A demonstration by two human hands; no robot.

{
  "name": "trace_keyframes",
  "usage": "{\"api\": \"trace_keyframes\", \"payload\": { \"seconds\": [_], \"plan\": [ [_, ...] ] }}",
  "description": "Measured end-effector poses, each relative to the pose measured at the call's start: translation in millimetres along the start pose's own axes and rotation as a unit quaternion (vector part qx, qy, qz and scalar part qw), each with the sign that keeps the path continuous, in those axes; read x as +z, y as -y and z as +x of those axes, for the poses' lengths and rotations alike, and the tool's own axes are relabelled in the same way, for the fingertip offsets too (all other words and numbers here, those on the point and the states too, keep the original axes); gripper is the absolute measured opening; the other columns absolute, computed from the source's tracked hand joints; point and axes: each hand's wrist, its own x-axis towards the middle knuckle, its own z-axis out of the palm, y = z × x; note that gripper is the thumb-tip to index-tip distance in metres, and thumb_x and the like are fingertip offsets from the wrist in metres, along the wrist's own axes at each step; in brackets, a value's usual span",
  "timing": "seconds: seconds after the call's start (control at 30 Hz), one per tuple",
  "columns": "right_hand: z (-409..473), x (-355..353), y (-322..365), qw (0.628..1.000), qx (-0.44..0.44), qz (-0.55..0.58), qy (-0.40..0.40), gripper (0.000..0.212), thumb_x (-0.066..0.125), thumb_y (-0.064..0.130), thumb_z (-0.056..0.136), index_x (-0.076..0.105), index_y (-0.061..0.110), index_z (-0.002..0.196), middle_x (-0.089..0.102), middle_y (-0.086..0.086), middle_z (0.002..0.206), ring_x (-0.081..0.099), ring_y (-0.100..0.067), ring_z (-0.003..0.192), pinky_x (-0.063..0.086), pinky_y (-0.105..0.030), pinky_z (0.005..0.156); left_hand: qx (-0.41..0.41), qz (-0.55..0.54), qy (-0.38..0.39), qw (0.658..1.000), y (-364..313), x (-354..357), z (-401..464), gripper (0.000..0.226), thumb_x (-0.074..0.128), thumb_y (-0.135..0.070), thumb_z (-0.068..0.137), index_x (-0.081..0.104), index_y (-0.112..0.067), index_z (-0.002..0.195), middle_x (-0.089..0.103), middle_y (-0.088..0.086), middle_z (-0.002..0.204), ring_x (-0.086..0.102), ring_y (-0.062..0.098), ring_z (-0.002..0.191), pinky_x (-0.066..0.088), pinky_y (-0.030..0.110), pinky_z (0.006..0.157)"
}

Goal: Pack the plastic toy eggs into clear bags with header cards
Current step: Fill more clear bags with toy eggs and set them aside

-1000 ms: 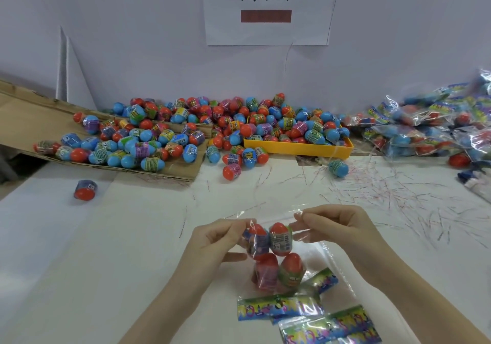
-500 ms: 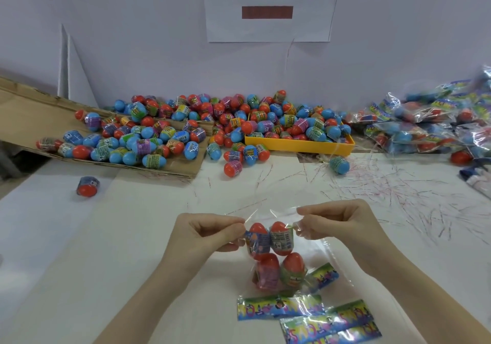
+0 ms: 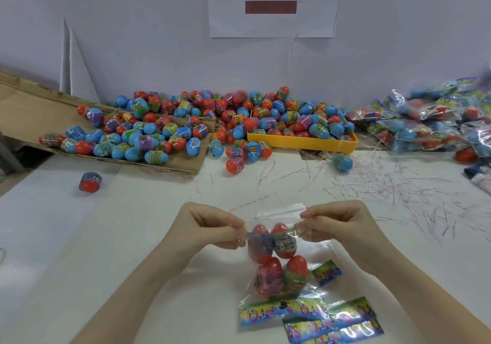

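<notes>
Pinching the bag [image 3: 279, 261] mouth shut with my left hand [image 3: 210, 228] and right hand [image 3: 337, 224], four eggs [image 3: 281, 260] inside above the table [image 3: 106, 237]; next I judge: fold and seal the flap

Hands [image 3: 210, 226] spread apart, bag [image 3: 279, 258] mouth stretched wider.

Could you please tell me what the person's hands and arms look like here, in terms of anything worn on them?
Both the left hand and the right hand are bare: no gloves, rings or watch show. The forearms are uncovered too, with no sleeve in view up to the bottom edge of the picture. The fingernails that show look short; whether they are painted cannot be told.
</notes>
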Motion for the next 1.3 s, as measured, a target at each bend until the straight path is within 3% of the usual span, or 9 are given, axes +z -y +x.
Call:
{"api": "trace_keyframes", "payload": {
  "seconds": [0.17, 0.3, 0.43, 0.7, 0.83, 1.07, 1.13, 1.23, 1.3],
  "plan": [
    [-1, 2, -1, 1.0, -0.014, 0.012, 0.024, 0.013, 0.069, 0.006, 0.061, 0.076, 0.018, 0.061, 0.07, -0.01, 0.063, 0.069, -0.02, 0.059, 0.055, -0.024, 0.055, -0.017, -0.017, 0.032, 0.999, 5, -6, 3, 0.019, 0.063, 0.001, 0.057, 0.074, -0.015, 0.055, 0.07, 0.007, 0.056, 0.068, 0.017, 0.052, 0.051, 0.018, 0.049],
    [-1, -1, -5, 0.999, -0.035, 0.0, 0.031, 0.035, 0.063, -0.012, 0.065, 0.076, 0.02, 0.06, 0.07, -0.009, 0.063, 0.069, -0.02, 0.059, 0.056, -0.023, 0.054, -0.016, -0.025, 0.047, 0.998, 9, -7, 5, 0.017, 0.064, 0.001, 0.052, 0.072, -0.013, 0.052, 0.067, 0.002, 0.052, 0.065, 0.009, 0.05, 0.049, 0.015, 0.05],
    [0, -1, -5, 0.997, -0.058, -0.036, 0.044, 0.052, 0.05, -0.027, 0.068, 0.074, 0.017, 0.054, 0.069, -0.006, 0.057, 0.066, -0.012, 0.055, 0.051, -0.016, 0.052, 0.009, -0.018, 0.056, 0.998, 11, -9, 5, 0.014, 0.072, -0.02, 0.045, 0.074, -0.015, 0.057, 0.069, 0.003, 0.058, 0.066, 0.01, 0.056, 0.051, 0.017, 0.056],
    [-3, 0, -6, 0.989, -0.101, -0.099, 0.05, 0.038, 0.057, -0.021, 0.071, 0.075, 0.012, 0.066, 0.072, -0.011, 0.071, 0.07, -0.02, 0.07, 0.053, -0.02, 0.065, 0.011, -0.015, 0.047, 0.999, 10, -10, 1, 0.019, 0.068, -0.028, 0.053, 0.077, -0.015, 0.064, 0.073, 0.005, 0.068, 0.069, 0.013, 0.067, 0.051, 0.016, 0.059],
    [-3, 1, -7, 0.989, -0.101, -0.096, 0.047, 0.039, 0.054, -0.023, 0.072, 0.075, 0.009, 0.064, 0.071, -0.013, 0.07, 0.069, -0.02, 0.068, 0.051, -0.02, 0.064, 0.018, 0.064, 0.02, 0.998, 2, -7, 2, 0.026, 0.092, -0.019, 0.039, 0.076, -0.019, 0.06, 0.072, 0.004, 0.064, 0.068, 0.011, 0.059, 0.049, 0.014, 0.054],
    [-1, -6, -5, 0.983, -0.065, -0.138, 0.104, 0.05, 0.05, -0.023, 0.074, 0.076, 0.019, 0.066, 0.073, -0.008, 0.079, 0.069, -0.018, 0.082, 0.051, -0.018, 0.073, 0.017, 0.034, -0.007, 0.999, 4, -5, -1, 0.019, 0.08, -0.011, 0.041, 0.075, -0.011, 0.059, 0.072, 0.009, 0.066, 0.07, 0.017, 0.06, 0.052, 0.017, 0.057],
    [-1, -12, 4, 0.981, -0.039, -0.146, 0.122, 0.039, 0.052, -0.011, 0.068, 0.076, 0.019, 0.064, 0.074, -0.002, 0.082, 0.069, -0.014, 0.087, 0.051, -0.017, 0.076, 0.017, 0.025, -0.014, 0.999, 3, -2, -2, 0.019, 0.08, -0.012, 0.039, 0.075, -0.011, 0.057, 0.072, 0.009, 0.065, 0.07, 0.018, 0.06, 0.053, 0.018, 0.056],
    [0, -13, 20, 0.983, -0.09, -0.157, 0.038, 0.015, 0.061, 0.015, 0.069, 0.074, 0.021, 0.073, 0.073, 0.005, 0.086, 0.069, -0.011, 0.085, 0.053, -0.02, 0.074, 0.019, 0.015, -0.022, 0.999, 1, -1, -5, 0.023, 0.081, -0.016, 0.035, 0.075, -0.012, 0.056, 0.072, 0.009, 0.065, 0.07, 0.019, 0.061, 0.053, 0.018, 0.056],
    [0, 1, 28, 0.963, -0.098, -0.243, 0.062, 0.028, 0.071, 0.049, 0.067, 0.068, 0.034, 0.091, 0.069, 0.019, 0.095, 0.065, 0.001, 0.086, 0.051, -0.015, 0.075, 0.027, 0.012, -0.025, 0.999, 0, -1, -6, 0.023, 0.081, -0.016, 0.034, 0.074, -0.013, 0.056, 0.072, 0.009, 0.064, 0.071, 0.019, 0.061, 0.053, 0.018, 0.056]
  ]
}}
